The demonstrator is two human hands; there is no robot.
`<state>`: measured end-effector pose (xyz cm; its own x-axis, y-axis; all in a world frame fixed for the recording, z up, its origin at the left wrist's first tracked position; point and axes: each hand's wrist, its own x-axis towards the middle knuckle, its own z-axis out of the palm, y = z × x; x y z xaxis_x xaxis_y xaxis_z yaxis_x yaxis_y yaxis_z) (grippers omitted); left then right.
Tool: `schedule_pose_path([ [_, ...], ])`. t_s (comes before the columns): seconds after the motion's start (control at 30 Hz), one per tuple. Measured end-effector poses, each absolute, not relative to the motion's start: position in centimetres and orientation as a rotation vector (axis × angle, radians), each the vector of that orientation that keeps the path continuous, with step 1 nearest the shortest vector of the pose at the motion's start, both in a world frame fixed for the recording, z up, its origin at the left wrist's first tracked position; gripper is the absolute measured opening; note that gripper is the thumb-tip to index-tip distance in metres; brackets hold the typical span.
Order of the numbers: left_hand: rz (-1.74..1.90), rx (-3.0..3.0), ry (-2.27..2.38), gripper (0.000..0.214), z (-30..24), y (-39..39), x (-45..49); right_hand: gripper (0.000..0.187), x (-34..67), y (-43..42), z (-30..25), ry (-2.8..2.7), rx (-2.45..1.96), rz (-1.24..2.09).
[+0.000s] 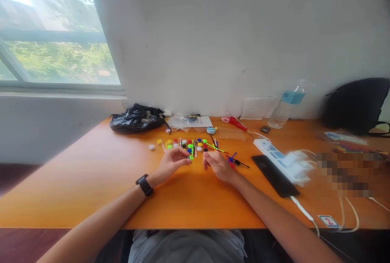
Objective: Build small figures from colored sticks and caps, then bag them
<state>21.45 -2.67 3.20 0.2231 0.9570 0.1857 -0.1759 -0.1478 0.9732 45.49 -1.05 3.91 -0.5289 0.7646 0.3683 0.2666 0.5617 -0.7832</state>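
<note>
My left hand point(173, 162), with a black watch on its wrist, pinches a small bright green plastic piece point(191, 157) between thumb and fingertips. Facing it across a short gap, my right hand point(218, 166) has its fingers curled together; whatever they may hold is hidden. Just beyond both hands lie several small round plastic pieces, among them a yellow disc point(169, 142), a red disc point(176, 141) and a white disc point(152, 147). Thin arrow-shaped pieces lie among them, including a green arrow point(217, 147) and a black arrow point(243, 164) by my right hand.
A black plastic bag point(135, 119) lies at the back left. A red-handled screwdriver point(238, 123) and a water bottle point(286, 106) are near the wall. To the right are a white power strip point(269, 151), a phone point(274, 175) with a cable, and a black bag point(355, 104).
</note>
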Motion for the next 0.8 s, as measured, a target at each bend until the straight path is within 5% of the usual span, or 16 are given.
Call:
schedule_pose_path([
  [0.8, 1.177, 1.331, 0.805, 0.029, 3.52, -2.9, 21.56, 0.068, 45.39, -1.07, 3.91, -2.103, -0.895, 0.796],
])
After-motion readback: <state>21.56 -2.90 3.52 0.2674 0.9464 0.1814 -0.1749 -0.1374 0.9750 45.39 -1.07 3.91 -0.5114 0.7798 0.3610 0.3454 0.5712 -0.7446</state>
